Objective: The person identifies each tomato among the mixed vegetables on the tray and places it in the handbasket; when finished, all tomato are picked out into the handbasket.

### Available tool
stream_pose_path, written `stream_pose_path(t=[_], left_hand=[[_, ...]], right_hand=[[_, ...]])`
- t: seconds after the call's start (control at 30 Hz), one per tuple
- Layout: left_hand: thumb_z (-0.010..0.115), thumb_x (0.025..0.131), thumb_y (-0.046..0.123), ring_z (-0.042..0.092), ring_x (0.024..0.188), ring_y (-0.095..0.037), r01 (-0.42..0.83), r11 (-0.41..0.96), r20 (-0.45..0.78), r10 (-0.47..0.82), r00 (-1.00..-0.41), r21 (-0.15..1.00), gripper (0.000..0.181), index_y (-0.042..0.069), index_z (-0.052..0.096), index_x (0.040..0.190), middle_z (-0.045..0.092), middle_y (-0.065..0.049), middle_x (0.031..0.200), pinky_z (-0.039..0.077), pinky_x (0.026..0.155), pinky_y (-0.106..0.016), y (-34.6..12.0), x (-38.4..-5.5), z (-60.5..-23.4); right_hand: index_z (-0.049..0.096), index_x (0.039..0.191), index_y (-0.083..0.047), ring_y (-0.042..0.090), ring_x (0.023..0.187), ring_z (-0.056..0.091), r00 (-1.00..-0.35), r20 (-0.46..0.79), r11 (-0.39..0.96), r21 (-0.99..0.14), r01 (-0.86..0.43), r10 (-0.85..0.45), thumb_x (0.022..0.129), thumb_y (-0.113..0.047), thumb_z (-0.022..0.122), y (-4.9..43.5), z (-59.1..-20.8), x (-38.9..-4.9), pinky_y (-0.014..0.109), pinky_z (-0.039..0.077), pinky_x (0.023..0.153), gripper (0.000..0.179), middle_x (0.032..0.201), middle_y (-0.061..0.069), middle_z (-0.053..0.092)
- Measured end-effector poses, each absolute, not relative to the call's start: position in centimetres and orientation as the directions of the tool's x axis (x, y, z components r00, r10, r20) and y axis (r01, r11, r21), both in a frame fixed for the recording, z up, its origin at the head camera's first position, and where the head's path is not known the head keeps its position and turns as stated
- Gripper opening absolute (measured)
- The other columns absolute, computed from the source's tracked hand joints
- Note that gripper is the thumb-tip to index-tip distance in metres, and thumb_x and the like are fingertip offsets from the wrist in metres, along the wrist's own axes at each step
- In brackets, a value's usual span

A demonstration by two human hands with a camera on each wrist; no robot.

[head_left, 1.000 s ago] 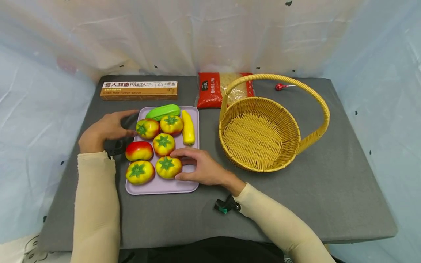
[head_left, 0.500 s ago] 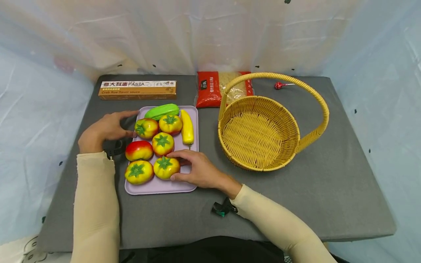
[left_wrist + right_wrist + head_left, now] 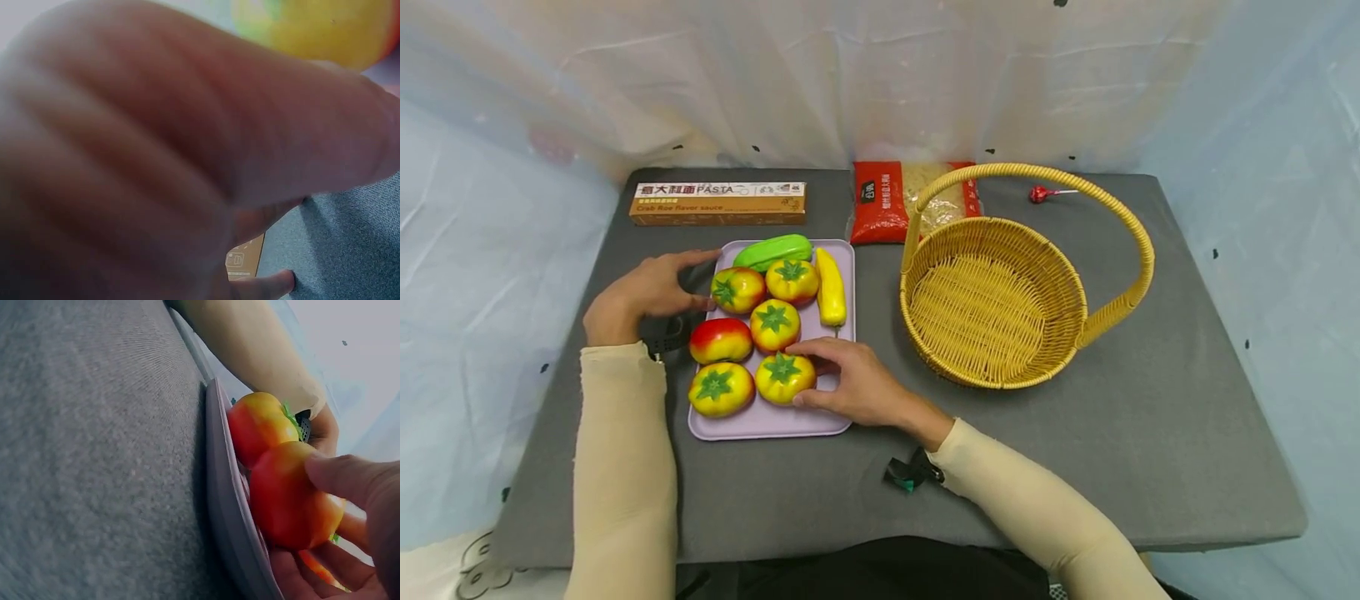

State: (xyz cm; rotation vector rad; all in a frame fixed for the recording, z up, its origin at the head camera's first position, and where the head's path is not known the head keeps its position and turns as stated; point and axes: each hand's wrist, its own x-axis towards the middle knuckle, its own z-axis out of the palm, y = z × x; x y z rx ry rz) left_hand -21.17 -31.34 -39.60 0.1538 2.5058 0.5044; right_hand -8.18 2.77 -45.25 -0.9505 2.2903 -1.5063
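On a lilac tray [image 3: 805, 423] lie several yellow-and-red toy persimmons with green leaf tops, a red-and-yellow mango [image 3: 721, 340], a green cucumber-like vegetable [image 3: 773, 251] and a yellow pepper [image 3: 831, 287]. My right hand [image 3: 865, 387] pinches the front right persimmon [image 3: 784, 379] from its right side. In the right wrist view the thumb lies over that persimmon [image 3: 290, 497], with fingers around its far side, close over the tray rim. My left hand [image 3: 647, 292] is at the tray's left edge, fingers spread, thumb tip beside the back left persimmon [image 3: 739, 290].
A wicker basket [image 3: 917, 350] with a tall handle stands right of the tray. Behind are a pasta box [image 3: 718, 204], a red bag of pasta [image 3: 880, 204] and a red lollipop [image 3: 1039, 194]. The grey table [image 3: 1075, 467] meets plastic sheeting at the back and sides.
My right hand has shifted slightly left, its thumb and fingers drawing closer around the front right persimmon. My left hand stays by the tray edge.
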Motion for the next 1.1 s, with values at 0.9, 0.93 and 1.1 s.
stream_pose_path(t=[0.9,0.93,1.1], left_hand=[[0.080,0.100,0.036,0.028,0.152,-0.065,-0.017,0.924,-0.527,0.202,-0.826,0.381,0.094,0.026,0.025,0.176,0.025,-0.037,0.173,0.026,0.115,-0.090,-31.3,-21.0,-39.7],[0.080,0.100,0.036,0.028,0.152,-0.065,-0.019,0.924,-0.529,0.201,-0.825,0.382,0.094,0.026,0.025,0.176,0.025,-0.037,0.173,0.026,0.115,-0.090,-31.3,-21.0,-39.7],[0.080,0.100,0.037,0.028,0.151,-0.065,-0.028,0.924,-0.535,0.195,-0.822,0.381,0.095,0.027,0.024,0.176,0.024,-0.038,0.173,0.026,0.116,-0.090,-31.3,-21.1,-39.6]], right_hand=[[0.065,0.148,0.000,0.029,0.133,0.063,-0.885,0.334,0.078,-0.923,-0.376,-0.324,0.085,0.014,0.085,17.7,-35.8,-8.0,0.030,0.059,0.110,0.067,0.149,0.012,0.065],[0.065,0.148,0.001,0.030,0.133,0.063,-0.892,0.336,0.076,-0.924,-0.374,-0.302,0.085,0.014,0.084,18.3,-36.0,-8.1,0.029,0.059,0.110,0.067,0.148,0.014,0.065],[0.065,0.148,0.001,0.033,0.132,0.063,-0.925,0.298,0.109,-0.938,-0.330,-0.236,0.088,0.013,0.082,20.1,-37.2,-8.8,0.025,0.059,0.108,0.063,0.149,0.016,0.065]])
